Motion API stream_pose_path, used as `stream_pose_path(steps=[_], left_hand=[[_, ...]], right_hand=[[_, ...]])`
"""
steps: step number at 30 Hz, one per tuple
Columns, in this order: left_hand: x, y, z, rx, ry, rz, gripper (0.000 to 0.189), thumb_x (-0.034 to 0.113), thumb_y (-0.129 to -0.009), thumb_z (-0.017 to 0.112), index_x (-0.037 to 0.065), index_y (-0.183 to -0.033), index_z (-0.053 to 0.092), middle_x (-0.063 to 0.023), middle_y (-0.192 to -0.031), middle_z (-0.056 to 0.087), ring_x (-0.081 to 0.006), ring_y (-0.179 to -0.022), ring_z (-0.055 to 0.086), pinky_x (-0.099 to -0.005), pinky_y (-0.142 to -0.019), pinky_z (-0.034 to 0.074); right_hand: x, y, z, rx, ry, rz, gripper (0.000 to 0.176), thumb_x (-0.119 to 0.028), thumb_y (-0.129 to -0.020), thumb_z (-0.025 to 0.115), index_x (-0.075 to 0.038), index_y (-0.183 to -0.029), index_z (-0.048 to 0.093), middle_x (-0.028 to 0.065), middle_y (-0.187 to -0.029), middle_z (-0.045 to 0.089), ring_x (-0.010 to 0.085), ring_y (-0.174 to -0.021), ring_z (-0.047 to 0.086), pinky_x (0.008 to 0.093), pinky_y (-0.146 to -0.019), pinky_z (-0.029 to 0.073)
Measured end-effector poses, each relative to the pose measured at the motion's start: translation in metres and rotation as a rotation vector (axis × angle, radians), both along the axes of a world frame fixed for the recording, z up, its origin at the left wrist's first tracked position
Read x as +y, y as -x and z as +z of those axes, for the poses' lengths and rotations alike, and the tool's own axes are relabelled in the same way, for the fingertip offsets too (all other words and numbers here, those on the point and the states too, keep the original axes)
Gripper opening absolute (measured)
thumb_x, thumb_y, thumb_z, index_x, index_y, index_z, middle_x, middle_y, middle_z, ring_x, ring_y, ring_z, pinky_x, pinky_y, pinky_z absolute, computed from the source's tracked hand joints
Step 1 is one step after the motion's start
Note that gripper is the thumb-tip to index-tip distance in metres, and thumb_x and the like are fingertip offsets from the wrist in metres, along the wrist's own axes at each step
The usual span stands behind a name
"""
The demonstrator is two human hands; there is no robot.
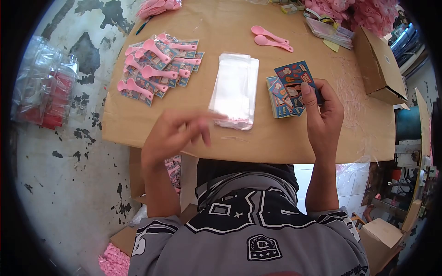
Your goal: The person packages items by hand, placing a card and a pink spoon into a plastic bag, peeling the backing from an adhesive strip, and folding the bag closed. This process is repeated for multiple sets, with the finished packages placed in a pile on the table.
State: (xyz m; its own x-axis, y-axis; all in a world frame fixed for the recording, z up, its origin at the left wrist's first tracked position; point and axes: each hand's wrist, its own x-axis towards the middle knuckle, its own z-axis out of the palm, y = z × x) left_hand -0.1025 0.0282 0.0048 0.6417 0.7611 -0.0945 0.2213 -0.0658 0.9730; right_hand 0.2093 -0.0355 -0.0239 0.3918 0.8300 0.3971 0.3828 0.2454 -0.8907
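At centre right of the frame, your right hand pinches a printed card, thumb on its face, just above the card stack on the cardboard table. The card's long axis runs top to bottom, its top leaning toward upper left. Your left hand is blurred, with its fingers at the lower end of the clear bags; you cannot tell whether it grips one. Packed pink spoons lie upper left.

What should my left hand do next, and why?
Probably pinch up the top clear plastic sleeve from its stack. The left hand, blurred, is at the stack's near edge. The right hand holds one colourful printed card above the card pile, with no sleeve lifted.
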Motion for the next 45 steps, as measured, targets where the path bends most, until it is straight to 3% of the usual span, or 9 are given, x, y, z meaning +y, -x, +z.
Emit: stream_pose_path(steps=[2,5,9,12,21,27,33,39,45], left_hand=[[0.02,-0.012,-0.028,0.009,-0.234,0.272,0.027,0.024,-0.102,0.07,-0.001,-0.094,0.073,-0.0034,-0.07,0.064,-0.0118,-0.064,0.059,-0.0315,-0.059,0.046],[0.032,-0.036,-0.038,0.333,-0.421,0.442,0.036,0.03,-0.103,0.07,-0.004,-0.09,0.069,-0.0042,-0.072,0.063,-0.0106,-0.068,0.055,-0.0292,-0.062,0.045],[0.042,-0.054,-0.059,0.437,-0.637,0.381,0.038,0.031,-0.094,0.08,-0.003,-0.083,0.066,-0.0089,-0.067,0.062,-0.0156,-0.062,0.058,-0.0336,-0.058,0.046],[0.047,-0.053,-0.048,0.392,-0.291,0.337,0.025,0.02,-0.094,0.08,-0.002,-0.09,0.07,-0.0019,-0.073,0.062,-0.0092,-0.067,0.054,-0.0276,-0.061,0.044],[0.05,-0.039,-0.063,0.025,-0.11,0.514,0.017,0.013,-0.1,0.07,-0.003,-0.098,0.071,-0.0008,-0.077,0.068,-0.006,-0.069,0.056,-0.0258,-0.064,0.047],[0.046,-0.033,-0.064,-0.081,-0.42,0.722,0.022,0.02,-0.107,0.065,0.001,-0.117,0.069,-0.0016,-0.086,0.071,-0.0085,-0.074,0.062,-0.0237,-0.069,0.049],[0.032,-0.026,-0.047,-0.473,0.21,0.411,0.04,0.02,-0.109,0.059,0.005,-0.144,0.046,-0.0193,-0.107,0.076,-0.017,-0.084,0.071,-0.0273,-0.07,0.053],[0.013,-0.041,-0.023,-0.696,0.577,0.192,0.044,0.018,-0.106,0.065,0.003,-0.145,0.05,-0.0214,-0.12,0.074,-0.0274,-0.11,0.074,-0.0324,-0.091,0.061],[0.019,-0.046,-0.066,-0.793,0.58,0.202,0.038,0.019,-0.107,0.062,0.001,-0.14,0.058,-0.0175,-0.133,0.069,-0.0291,-0.12,0.07,-0.0379,-0.102,0.06]], right_hand=[[0.0,0.005,0.002,0.015,0.011,0.015,0.021,-0.017,-0.105,0.068,0.004,-0.102,0.07,0.0041,-0.084,0.067,0.008,-0.076,0.057,0.0253,-0.069,0.047],[-0.002,0.008,0.003,0.009,0.005,0.034,0.021,-0.016,-0.104,0.068,0.004,-0.102,0.07,0.0046,-0.085,0.067,0.0081,-0.076,0.057,0.0255,-0.069,0.047],[-0.008,0.004,0.006,-0.025,0.018,0.036,0.02,-0.015,-0.104,0.068,0.005,-0.102,0.07,0.0049,-0.085,0.067,0.0084,-0.076,0.057,0.0258,-0.069,0.047],[-0.011,-0.002,0.001,-0.024,0.027,0.013,0.019,-0.013,-0.104,0.068,0.005,-0.102,0.07,0.005,-0.085,0.067,0.0087,-0.075,0.056,0.026,-0.069,0.047],[-0.01,-0.001,0.003,-0.069,0.029,0.053,0.018,-0.012,-0.102,0.069,0.006,-0.102,0.07,0.007,-0.087,0.067,0.011,-0.075,0.057,0.027,-0.069,0.047],[-0.008,-0.001,-0.001,-0.013,0.03,0.08,0.02,-0.015,-0.105,0.067,0.005,-0.104,0.069,0.0051,-0.087,0.068,0.01,-0.077,0.058,0.0264,-0.071,0.048],[-0.009,0.013,0.008,0.147,0.152,0.115,0.022,-0.021,-0.11,0.06,0.0,-0.11,0.067,0.001,-0.085,0.066,0.0048,-0.073,0.056,0.0213,-0.065,0.045],[-0.009,0.018,0.006,0.201,0.128,0.15,0.019,-0.015,-0.108,0.062,0.002,-0.116,0.064,0.0012,-0.088,0.066,0.0044,-0.073,0.057,0.0209,-0.064,0.047],[-0.009,0.024,0.005,0.194,0.099,0.187,0.018,-0.009,-0.106,0.064,0.002,-0.12,0.063,0.0024,-0.094,0.068,0.0052,-0.075,0.059,0.0213,-0.066,0.049]])
